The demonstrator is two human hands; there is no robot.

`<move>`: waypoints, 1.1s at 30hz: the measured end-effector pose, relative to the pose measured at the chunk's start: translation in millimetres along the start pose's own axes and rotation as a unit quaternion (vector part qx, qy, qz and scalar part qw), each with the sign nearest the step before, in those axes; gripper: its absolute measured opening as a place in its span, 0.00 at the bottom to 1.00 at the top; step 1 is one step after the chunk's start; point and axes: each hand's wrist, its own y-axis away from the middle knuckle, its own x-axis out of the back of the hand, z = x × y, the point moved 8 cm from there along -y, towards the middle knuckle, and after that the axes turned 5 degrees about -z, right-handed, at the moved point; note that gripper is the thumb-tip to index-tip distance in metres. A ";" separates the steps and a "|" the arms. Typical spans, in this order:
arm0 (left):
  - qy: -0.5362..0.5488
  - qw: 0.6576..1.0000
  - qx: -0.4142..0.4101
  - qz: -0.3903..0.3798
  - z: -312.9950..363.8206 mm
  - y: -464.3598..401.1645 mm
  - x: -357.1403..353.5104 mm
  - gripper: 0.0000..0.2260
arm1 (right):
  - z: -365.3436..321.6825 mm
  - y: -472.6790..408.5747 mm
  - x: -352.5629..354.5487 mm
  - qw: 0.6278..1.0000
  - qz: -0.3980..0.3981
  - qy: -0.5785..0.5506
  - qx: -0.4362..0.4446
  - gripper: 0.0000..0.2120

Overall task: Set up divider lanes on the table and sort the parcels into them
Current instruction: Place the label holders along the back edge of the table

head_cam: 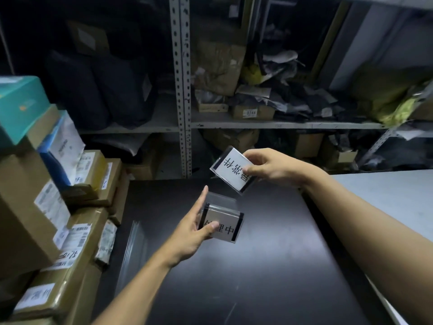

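We hold two clear acrylic sign holders with white printed cards, both above the dark glossy table (269, 266) and neither set down yet. Our right hand (269, 167) pinches the upper sign holder (232, 171) by its right edge, thumb on the card face and fingers behind, so the sign hangs tilted with its print upside down to us. Our left hand (189, 233) grips the lower sign holder (222, 222), thumb pressed on the front and the index finger straight along its left side. The two signs are near each other but apart; if we bring them closer, the hard corners could knock and one could slip from such a light pinch onto the table. The upper sign could also end up facing the wrong way, mislabelling a lane. The taped cardboard parcels (77, 226) stacked high at the table's left edge lean close to our left forearm, and a careless sweep might topple them. Beyond stands the grey metal shelving (182, 90), crowded with dark bags.
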 end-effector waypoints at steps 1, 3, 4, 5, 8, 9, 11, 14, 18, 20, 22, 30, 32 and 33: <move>-0.002 1.000 0.001 -0.003 1.3 -6.2 -4.1 0.36 | 4.1 -1.1 7.3 1.000 0.020 -0.023 0.003 0.05; -0.007 1.000 0.003 -0.007 4.1 -17.2 -10.9 0.37 | 11.4 -1.6 18.6 0.992 0.071 -0.101 0.009 0.11; -0.009 1.000 0.001 -0.008 5.4 -21.9 -13.5 0.37 | 14.7 -0.6 20.8 0.984 0.096 -0.152 0.017 0.17; -0.012 1.000 -0.002 -0.011 7.1 -26.4 -16.3 0.37 | 19.0 0.3 21.5 0.973 0.120 -0.197 0.026 0.24; -0.025 0.999 -0.006 -0.030 12.0 -36.9 -26.6 0.38 | 33.4 6.0 12.2 0.947 0.176 -0.267 0.033 0.43; -0.022 0.999 -0.006 -0.035 13.3 -39.6 -29.7 0.38 | 38.1 6.6 7.4 0.940 0.189 -0.283 0.035 0.45; -0.020 0.999 -0.008 -0.039 14.6 -44.2 -33.5 0.39 | 45.7 8.2 -2.5 0.926 0.211 -0.311 0.035 0.44; -0.023 0.999 -0.008 -0.036 14.0 -48.5 -33.3 0.41 | 53.3 12.6 -11.0 0.911 0.238 -0.336 0.027 0.33; -0.017 0.999 0.000 -0.035 9.5 -51.0 -30.3 0.41 | 61.8 22.3 1.9 0.930 0.299 -0.215 0.002 0.09; -0.018 0.999 0.005 -0.042 6.7 -52.1 -30.6 0.40 | 68.0 26.9 13.2 0.943 0.322 -0.086 -0.017 0.04; -0.014 0.999 0.010 -0.051 2.7 -53.4 -31.4 0.40 | 72.2 28.8 18.5 0.950 0.311 -0.024 -0.022 0.05; -0.021 0.997 0.015 -0.076 -6.1 -75.8 -48.6 0.39 | 106.9 26.5 22.1 0.982 0.181 0.006 -0.055 0.22; -0.019 0.998 0.025 -0.061 -12.1 -86.0 -51.1 0.37 | 120.8 26.4 32.2 0.979 0.193 0.015 -0.065 0.15; -0.015 0.998 0.031 -0.045 -15.5 -91.6 -50.2 0.37 | 128.7 26.7 40.4 0.975 0.210 0.016 -0.069 0.13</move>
